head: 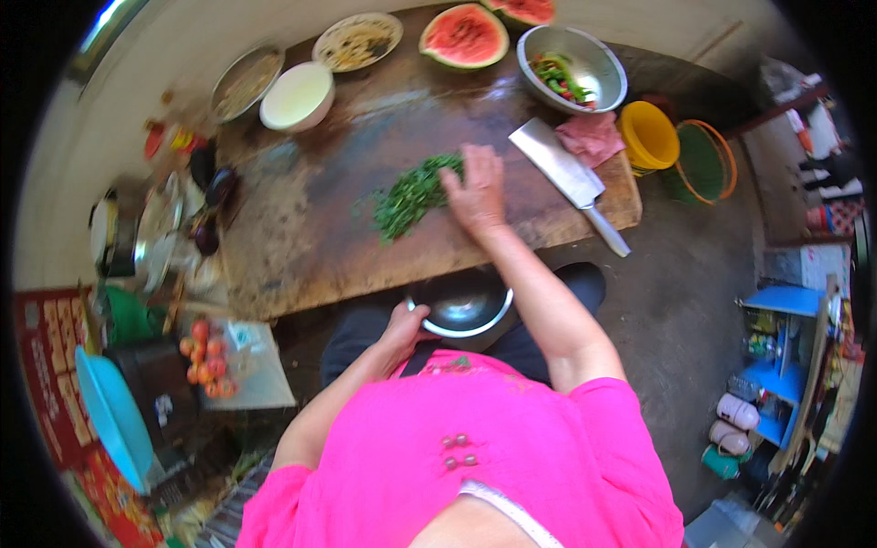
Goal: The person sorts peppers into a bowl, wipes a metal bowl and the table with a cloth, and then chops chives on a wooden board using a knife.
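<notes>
My left hand [404, 331] grips the rim of a metal bowl [469, 308], which sits just below the front edge of a worn wooden board [274, 212]. The bowl's inside looks dark and shiny, and part of it is hidden under the board's edge. On the board lies a heap of chopped green herbs [414, 198]. My right hand [477, 192] rests at the heap's right side, fingers extended and thumb spread, touching the greens. To its right, a cleaver [558, 164] lies flat, its handle reaching past the board's front edge.
Along the back stand a metal bowl with cut peppers [558, 79], watermelon halves [466, 38], a plate of food [357, 42] and a white bowl [298, 96]. A pink cloth [593, 139] touches the cleaver; a yellow bucket [649, 137] stands right. Eggplants [220, 188] and tomatoes [207, 359] lie left.
</notes>
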{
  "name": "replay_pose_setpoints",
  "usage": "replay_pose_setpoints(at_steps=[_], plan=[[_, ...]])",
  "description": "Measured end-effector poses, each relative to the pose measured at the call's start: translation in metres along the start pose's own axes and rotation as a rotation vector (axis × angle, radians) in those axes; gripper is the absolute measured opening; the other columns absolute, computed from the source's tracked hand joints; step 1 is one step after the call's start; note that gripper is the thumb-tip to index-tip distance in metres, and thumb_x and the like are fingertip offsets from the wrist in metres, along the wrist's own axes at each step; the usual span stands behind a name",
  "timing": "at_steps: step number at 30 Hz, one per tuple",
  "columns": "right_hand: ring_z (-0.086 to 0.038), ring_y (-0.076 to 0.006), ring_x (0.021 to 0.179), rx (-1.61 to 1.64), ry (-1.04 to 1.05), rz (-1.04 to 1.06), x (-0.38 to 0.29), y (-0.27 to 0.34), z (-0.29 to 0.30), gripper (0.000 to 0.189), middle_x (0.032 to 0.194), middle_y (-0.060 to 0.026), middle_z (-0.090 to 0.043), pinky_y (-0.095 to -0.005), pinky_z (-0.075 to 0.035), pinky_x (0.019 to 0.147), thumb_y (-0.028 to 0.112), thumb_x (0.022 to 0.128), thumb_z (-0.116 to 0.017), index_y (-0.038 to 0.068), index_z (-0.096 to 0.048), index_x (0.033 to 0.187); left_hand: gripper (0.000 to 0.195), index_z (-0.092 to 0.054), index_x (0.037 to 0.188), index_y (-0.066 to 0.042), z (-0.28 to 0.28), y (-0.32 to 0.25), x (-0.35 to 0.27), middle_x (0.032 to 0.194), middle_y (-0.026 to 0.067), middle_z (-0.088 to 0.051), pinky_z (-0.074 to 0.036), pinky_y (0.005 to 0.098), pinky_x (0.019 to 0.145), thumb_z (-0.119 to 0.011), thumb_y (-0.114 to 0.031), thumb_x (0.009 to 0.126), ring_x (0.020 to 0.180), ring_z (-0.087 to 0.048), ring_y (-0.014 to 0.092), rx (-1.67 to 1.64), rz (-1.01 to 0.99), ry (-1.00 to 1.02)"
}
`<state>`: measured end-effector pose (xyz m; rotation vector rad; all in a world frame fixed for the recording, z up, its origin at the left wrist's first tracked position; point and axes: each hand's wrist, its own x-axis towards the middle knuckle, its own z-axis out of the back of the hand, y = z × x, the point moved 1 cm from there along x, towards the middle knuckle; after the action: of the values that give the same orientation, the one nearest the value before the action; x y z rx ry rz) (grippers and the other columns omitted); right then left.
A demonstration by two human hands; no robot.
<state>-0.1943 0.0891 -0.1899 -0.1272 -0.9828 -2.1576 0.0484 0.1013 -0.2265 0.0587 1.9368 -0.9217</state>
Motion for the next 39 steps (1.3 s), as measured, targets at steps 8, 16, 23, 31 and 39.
replay_pose_setpoints(at_steps=[8,16,23,31,39], plan=[[-0.051,-0.0319,0.105,0.261,-0.004,0.383,0.018,0.019,-0.023,0.023,0.097,-0.0102,-0.058,-0.0449,-0.038,0.096,0.023,0.068,-0.069,0.008,-0.062,0.084,0.039,-0.044,0.120,0.000,0.022,0.012,0.037,0.107,0.0153,-0.055,-0.055,0.0447,0.070,-0.049,-0.005,0.082,0.090,-0.060,0.027,-0.156,-0.102,0.049],[-0.053,-0.0285,0.099,0.369,0.114,0.297,-0.026,0.020,0.007,0.012,0.092,-0.0082,-0.059,-0.0414,-0.040,0.090,0.018,0.068,-0.066,0.008,-0.064,0.074,0.049,-0.038,0.128,-0.003,0.008,-0.012,0.015,0.117,0.0165,-0.052,-0.056,0.0453,0.070,-0.046,-0.001,0.080,0.099,-0.059,0.031,-0.115,-0.119,0.031],[-0.057,-0.0301,0.087,0.341,0.130,0.312,-0.081,0.030,0.052,0.014,0.087,-0.0112,-0.062,-0.0409,-0.044,0.080,0.010,0.065,-0.067,0.004,-0.065,0.078,0.014,-0.050,0.093,0.001,0.002,-0.022,0.006,0.080,0.0074,-0.054,-0.051,0.0342,0.059,-0.054,-0.005,0.081,0.071,-0.059,0.019,-0.026,-0.139,0.017],[-0.052,-0.0349,0.108,0.337,0.186,0.132,-0.128,0.057,0.053,0.023,0.108,-0.0169,-0.057,-0.0429,-0.041,0.094,0.009,0.071,-0.067,0.002,-0.064,0.093,0.036,-0.047,0.116,0.001,0.021,-0.017,-0.030,0.105,0.0119,-0.058,-0.057,0.0395,0.075,-0.044,0.000,0.081,0.091,-0.063,0.024,-0.168,-0.090,-0.011],[-0.035,-0.0391,0.127,-0.055,0.133,0.218,-0.024,0.038,-0.029,0.055,0.130,-0.0238,-0.044,-0.0457,-0.026,0.106,0.030,0.084,-0.059,0.000,-0.043,0.126,0.034,-0.046,0.115,0.001,0.028,-0.018,-0.028,0.104,0.0125,-0.058,-0.057,0.0406,0.074,-0.044,0.001,0.082,0.089,-0.063,0.024,-0.221,-0.080,0.011]])
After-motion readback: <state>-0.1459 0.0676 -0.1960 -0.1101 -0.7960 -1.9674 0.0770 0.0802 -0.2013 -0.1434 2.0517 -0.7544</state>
